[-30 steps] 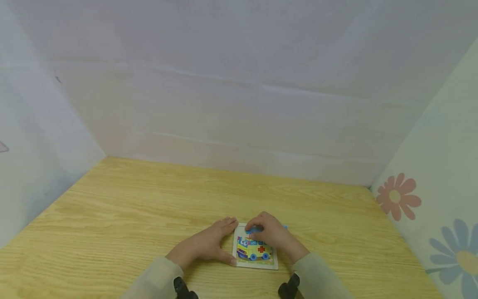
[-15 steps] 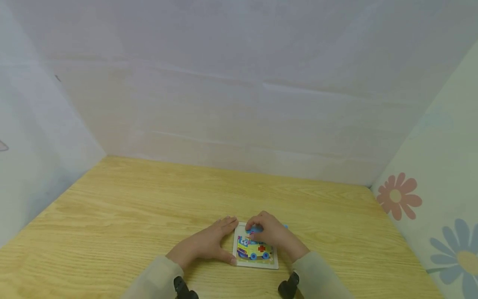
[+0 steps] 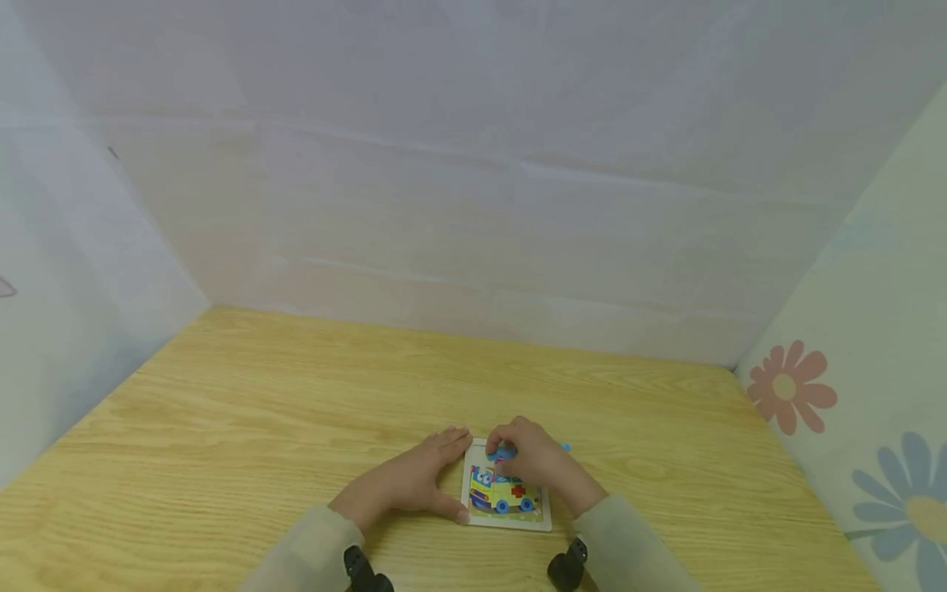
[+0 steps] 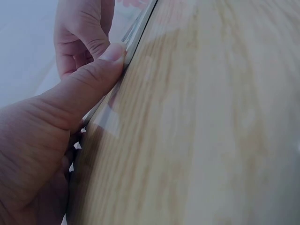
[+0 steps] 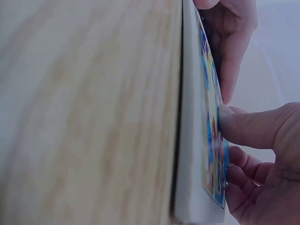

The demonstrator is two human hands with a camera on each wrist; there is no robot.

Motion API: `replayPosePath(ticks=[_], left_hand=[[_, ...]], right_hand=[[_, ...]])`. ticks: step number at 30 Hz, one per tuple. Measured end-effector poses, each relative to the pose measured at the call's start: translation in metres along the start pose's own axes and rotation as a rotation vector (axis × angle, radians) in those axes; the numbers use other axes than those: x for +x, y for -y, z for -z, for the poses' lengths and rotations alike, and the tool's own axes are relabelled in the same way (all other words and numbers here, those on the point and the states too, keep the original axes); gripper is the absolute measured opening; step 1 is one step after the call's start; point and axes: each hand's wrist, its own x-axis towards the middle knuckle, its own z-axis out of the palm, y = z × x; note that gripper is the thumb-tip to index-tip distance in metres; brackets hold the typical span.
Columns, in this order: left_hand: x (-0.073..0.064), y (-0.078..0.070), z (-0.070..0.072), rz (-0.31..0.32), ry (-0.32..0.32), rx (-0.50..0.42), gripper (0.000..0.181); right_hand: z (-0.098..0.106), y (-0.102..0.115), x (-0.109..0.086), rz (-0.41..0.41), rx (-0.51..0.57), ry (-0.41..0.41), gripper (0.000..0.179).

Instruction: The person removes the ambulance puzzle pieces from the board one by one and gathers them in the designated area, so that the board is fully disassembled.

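A small pale-framed puzzle board (image 3: 510,524) with a yellow ambulance picture (image 3: 510,493) lies on the table, low in the head view. My left hand (image 3: 414,477) rests along its left side, thumb at the near corner and fairly straight fingers at the far corner. In the left wrist view the thumb (image 4: 112,52) touches the board's edge. My right hand (image 3: 540,457) is over the board's far part and pinches a blue puzzle piece (image 3: 502,454) between thumb and fingers. The right wrist view has its thumb (image 5: 234,126) low against the picture; the piece is mostly hidden there.
The wood-grain table (image 3: 296,386) stretches around the board. A small blue thing (image 3: 566,447), partly hidden, shows just beyond the right hand. Pale cloth-like walls (image 3: 444,205) stand at the back and sides, with printed flowers (image 3: 790,386) on the right one.
The blue piece in my right hand has tilted slightly, with a very small shift of that hand. My left hand and the board stay in place.
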Motion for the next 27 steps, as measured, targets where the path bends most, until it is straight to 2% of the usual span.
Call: replayPosePath(ticks=[14, 21, 27], left_hand=[[0.0001, 0.0004, -0.0009, -0.006, -0.007, 0.003, 0.106], [-0.0015, -0.0012, 0.0002, -0.003, -0.006, -0.010, 0.105], [-0.0019, -0.0021, 0.0013, -0.001, -0.004, -0.016, 0.105]], right_hand=[[-0.0021, -0.0027, 0.0008, 0.021, 0.006, -0.015, 0.017], [-0.0028, -0.0040, 0.0021, -0.020, 0.058, -0.029, 0.024], [-0.0011, -0.0022, 0.0045, -0.074, 0.067, -0.022, 0.020]])
